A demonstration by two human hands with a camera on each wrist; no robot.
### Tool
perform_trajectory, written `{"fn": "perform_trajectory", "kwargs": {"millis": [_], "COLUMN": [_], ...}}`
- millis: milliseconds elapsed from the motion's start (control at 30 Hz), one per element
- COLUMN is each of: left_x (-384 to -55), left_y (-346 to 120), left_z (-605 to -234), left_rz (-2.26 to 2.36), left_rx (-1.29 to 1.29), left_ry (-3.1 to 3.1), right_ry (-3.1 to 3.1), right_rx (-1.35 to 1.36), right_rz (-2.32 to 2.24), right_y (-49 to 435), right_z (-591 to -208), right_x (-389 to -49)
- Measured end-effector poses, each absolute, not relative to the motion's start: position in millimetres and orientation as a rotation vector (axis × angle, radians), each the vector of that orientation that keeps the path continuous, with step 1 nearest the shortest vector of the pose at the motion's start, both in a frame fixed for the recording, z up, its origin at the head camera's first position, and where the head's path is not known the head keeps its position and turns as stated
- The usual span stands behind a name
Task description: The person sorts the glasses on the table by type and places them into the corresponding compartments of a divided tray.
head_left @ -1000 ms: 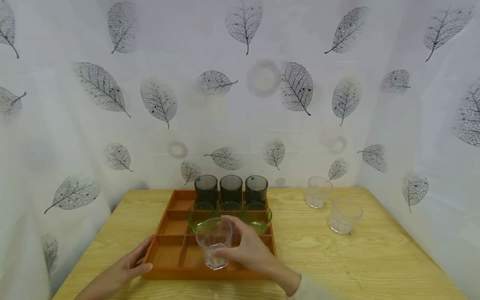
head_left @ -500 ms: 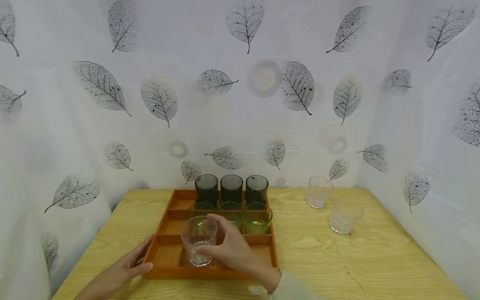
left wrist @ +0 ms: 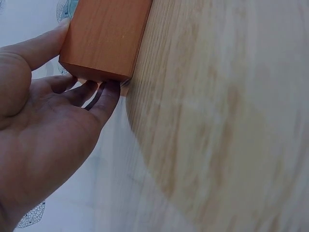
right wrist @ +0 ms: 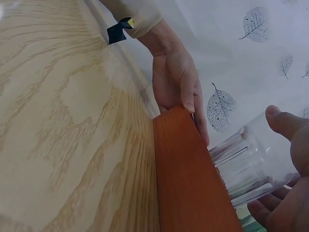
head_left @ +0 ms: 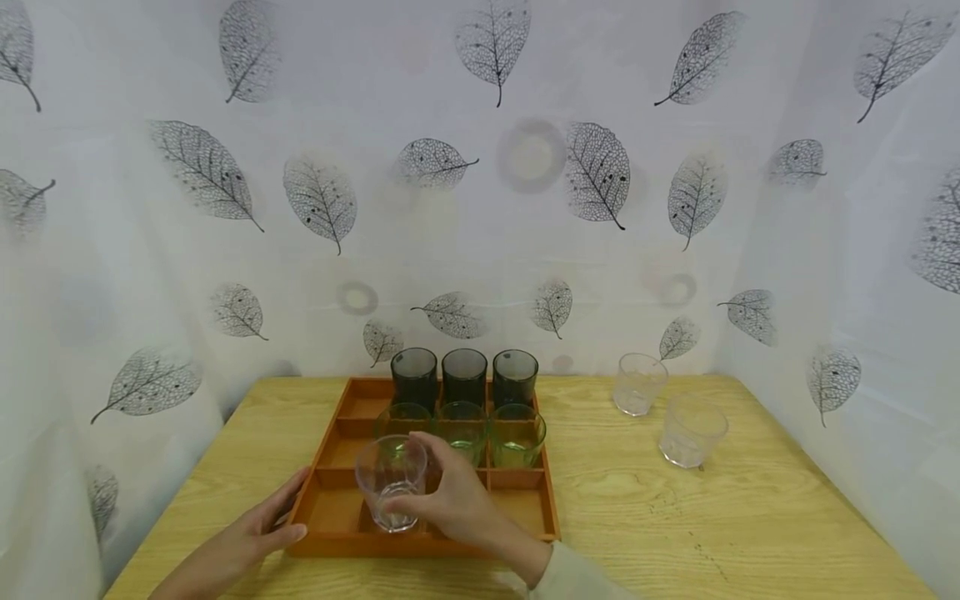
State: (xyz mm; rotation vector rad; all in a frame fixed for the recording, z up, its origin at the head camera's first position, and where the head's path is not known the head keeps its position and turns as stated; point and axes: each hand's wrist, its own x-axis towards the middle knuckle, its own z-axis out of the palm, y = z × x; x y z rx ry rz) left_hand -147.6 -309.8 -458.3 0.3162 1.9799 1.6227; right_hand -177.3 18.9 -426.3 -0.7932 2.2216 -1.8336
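Observation:
My right hand point(head_left: 465, 504) grips a clear glass tumbler point(head_left: 372, 475) by its side, thumb at the front and fingers behind. The tumbler tilts a little over the front row of an orange-brown wooden compartment tray point(head_left: 390, 546). In the right wrist view, the base of the tumbler point(right wrist: 241, 159) is right at the tray's front wall point(right wrist: 190, 183). My left hand point(head_left: 251, 533) holds the tray's front left corner, thumb on the front and fingers along the side. The left wrist view shows its curled fingers point(left wrist: 104, 99) against the tray point(left wrist: 106, 38).
Three dark grey glasses point(head_left: 465, 379) stand in the tray's back row, with three green glasses point(head_left: 517, 442) in the row before them. Two clear tumblers point(head_left: 637, 387) stand on the wooden table point(head_left: 622, 517) to the right. A leaf-patterned curtain point(head_left: 480, 233) surrounds the table.
My right hand has carried the clear tumbler to the left over the tray's front row, slowing in the last half second. My left hand keeps its hold on the tray corner.

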Motion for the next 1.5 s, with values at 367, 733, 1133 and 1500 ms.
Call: {"fn": "perform_trajectory", "kwargs": {"millis": [367,733,1133,1500], "left_x": [-146.9,-148.0,-146.9,-145.0], "left_y": [-311.0,-309.9,-309.6,-310.6], "left_z": [-459.1,-459.0,-457.1,-456.9], "left_rz": [1.589,1.596,1.553,1.530], "left_rx": [0.292,0.291,0.279,0.274], "left_ry": [2.020,2.011,2.056,2.079], "right_ry": [2.403,2.440,2.355,2.303], "right_rx": [-0.878,-0.876,-0.872,-0.820], "right_rz": [-1.691,-1.671,-1.707,-1.783], "right_y": [19.6,29.8,62.3,112.3], "right_z": [-435.9,-434.9,-427.8,-424.6], "right_x": [-178.0,-175.0,-166.9,-161.4]}}
